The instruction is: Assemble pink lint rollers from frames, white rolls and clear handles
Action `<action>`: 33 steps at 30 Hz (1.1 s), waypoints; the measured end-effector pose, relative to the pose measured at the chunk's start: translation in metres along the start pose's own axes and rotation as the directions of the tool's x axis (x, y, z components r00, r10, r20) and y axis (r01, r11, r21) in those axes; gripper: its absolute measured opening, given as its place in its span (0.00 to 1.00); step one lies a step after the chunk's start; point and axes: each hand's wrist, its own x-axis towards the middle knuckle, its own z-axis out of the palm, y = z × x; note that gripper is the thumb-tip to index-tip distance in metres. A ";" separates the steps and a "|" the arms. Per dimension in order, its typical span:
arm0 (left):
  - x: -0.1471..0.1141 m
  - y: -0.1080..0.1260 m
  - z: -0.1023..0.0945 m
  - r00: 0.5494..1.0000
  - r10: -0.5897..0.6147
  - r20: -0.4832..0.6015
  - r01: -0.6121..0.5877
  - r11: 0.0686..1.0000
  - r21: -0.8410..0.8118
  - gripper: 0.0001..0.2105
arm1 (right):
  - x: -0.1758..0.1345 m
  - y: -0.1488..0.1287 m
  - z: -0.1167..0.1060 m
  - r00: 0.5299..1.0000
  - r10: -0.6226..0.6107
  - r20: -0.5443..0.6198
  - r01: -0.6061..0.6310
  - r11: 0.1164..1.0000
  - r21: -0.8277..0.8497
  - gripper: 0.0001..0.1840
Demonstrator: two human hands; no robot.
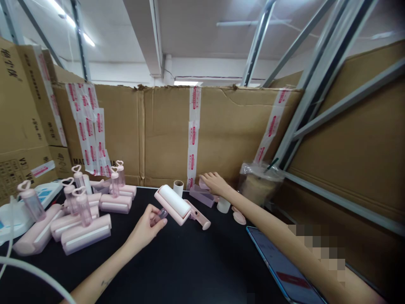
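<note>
My left hand (153, 221) is closed, thumb and fingers pinching a small clear purplish tube (162, 213). Right beside the tube is a pink lint roller (173, 204) with a white paper roll, tilted; I cannot tell whether the two are joined. Behind it lies a pink handle piece (200, 216). My right hand (215, 184) reaches to the back of the table, its fingers bent over a translucent purple cover (203, 184). Another purple cover (202, 197) lies just under that hand. A white roll (223, 205) and a pink oval piece (239, 216) are near the right forearm.
Several pink lint rollers (87, 232) with upright clear handles and heart loops stand at left. Behind them is a white power strip (44, 194). A phone (278, 266) lies at right, near a bagged drink cup (261, 183). A cardboard wall (164, 135) closes the back.
</note>
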 end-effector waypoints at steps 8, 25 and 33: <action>-0.002 0.008 0.001 1.000 -0.001 0.027 0.001 1.000 -0.017 0.13 | 0.011 0.005 0.000 0.992 -0.122 -0.014 0.122 0.992 0.040 0.15; -0.016 0.023 0.008 0.980 0.009 0.199 -0.005 1.000 -0.017 0.12 | -0.110 -0.064 -0.108 0.698 0.655 -0.288 0.119 0.290 0.950 0.23; -0.013 0.020 0.002 0.990 0.044 0.132 -0.055 0.995 0.079 0.10 | -0.111 -0.122 -0.075 0.761 0.623 0.183 0.067 -0.356 0.932 0.28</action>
